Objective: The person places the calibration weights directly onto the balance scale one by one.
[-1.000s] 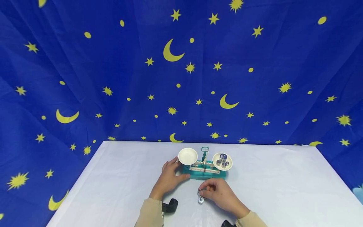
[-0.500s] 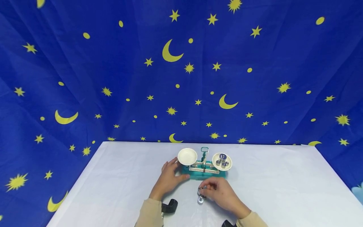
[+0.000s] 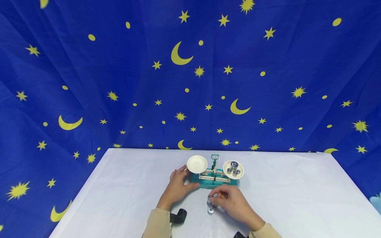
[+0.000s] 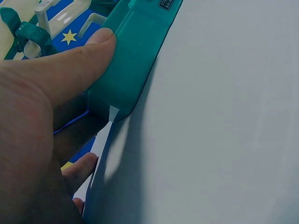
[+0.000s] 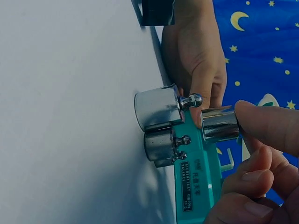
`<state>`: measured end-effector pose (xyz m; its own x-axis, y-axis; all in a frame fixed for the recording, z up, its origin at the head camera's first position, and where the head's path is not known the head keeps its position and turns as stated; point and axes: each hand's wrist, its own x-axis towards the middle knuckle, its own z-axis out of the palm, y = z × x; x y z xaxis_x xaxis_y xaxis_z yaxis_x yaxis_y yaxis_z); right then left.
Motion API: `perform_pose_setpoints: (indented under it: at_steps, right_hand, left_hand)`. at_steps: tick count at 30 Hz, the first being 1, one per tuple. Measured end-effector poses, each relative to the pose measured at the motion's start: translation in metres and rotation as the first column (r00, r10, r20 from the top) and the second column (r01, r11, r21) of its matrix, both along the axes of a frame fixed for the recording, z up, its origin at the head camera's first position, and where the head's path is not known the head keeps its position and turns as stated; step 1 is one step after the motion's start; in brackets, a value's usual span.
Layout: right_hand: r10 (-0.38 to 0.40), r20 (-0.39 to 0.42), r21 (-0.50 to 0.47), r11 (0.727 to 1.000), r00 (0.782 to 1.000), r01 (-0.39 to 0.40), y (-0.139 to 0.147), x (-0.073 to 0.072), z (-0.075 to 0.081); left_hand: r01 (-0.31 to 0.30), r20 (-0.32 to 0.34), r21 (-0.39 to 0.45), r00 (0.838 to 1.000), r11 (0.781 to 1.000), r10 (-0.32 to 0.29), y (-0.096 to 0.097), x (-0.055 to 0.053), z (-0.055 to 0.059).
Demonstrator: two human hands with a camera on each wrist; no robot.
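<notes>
A teal tray balance (image 3: 205, 185) stands on the white table, with a bare left pan (image 3: 196, 164) and several metal weights (image 3: 234, 164) in the right pan (image 3: 227, 165). My left hand (image 3: 178, 186) grips the left end of its base, thumb on top, as the left wrist view shows. In front of the balance, my right hand (image 3: 230, 201) pinches a shiny cylindrical weight (image 5: 219, 125) by its end. Just below it, knobbed weights of different sizes, a large one (image 5: 159, 107) and a smaller one (image 5: 160, 144) among them, stand close together on the table.
A blue cloth (image 3: 137, 66) with yellow moons and stars hangs behind the white table (image 3: 291, 195). Black wrist straps (image 3: 178, 216) show near both forearms. The balance's pointer (image 3: 215, 160) rises between the pans.
The weight in my right hand has risen slightly above the standing weights. My left hand keeps its place on the balance.
</notes>
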<state>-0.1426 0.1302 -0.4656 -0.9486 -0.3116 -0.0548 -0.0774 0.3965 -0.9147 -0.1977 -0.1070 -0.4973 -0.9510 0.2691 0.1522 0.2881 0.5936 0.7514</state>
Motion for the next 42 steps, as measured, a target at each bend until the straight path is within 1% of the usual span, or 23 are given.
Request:
perform_pose_setpoints:
  at_steps: [8,18,21,26,32,42]
  right_hand:
    - [-0.024,-0.052,0.020,0.999,0.998,0.025,0.000,0.001,0.005]
    - [-0.052,-0.073,0.033,0.998,0.996,0.054,-0.001,0.003,0.010]
    - [-0.066,-0.092,0.035,0.997,0.994,0.070,-0.002,0.004,0.012]
    - [-0.076,-0.135,-0.012,0.997,0.988,0.075,-0.003,0.004,0.017]
    - [-0.080,-0.156,-0.061,0.996,0.985,0.071,-0.005,0.004,0.022]
    - [-0.108,-0.174,-0.054,0.994,0.979,0.100,-0.013,-0.001,0.033]
  left_hand:
    - [-0.003,-0.002,0.000,1.000,1.000,0.003,-0.001,-0.001,-0.001]
    - [-0.003,-0.002,-0.013,1.000,1.000,0.003,-0.001,-0.001,-0.003]
    - [0.003,-0.004,-0.017,1.000,1.000,-0.003,0.000,-0.002,-0.004]
    - [0.007,-0.004,-0.013,1.000,1.000,-0.007,0.001,-0.002,-0.003]
    - [0.008,-0.003,-0.010,1.000,1.000,-0.008,0.001,0.000,-0.001]
    - [0.006,-0.013,-0.011,1.000,1.000,-0.006,0.000,0.000,-0.001]
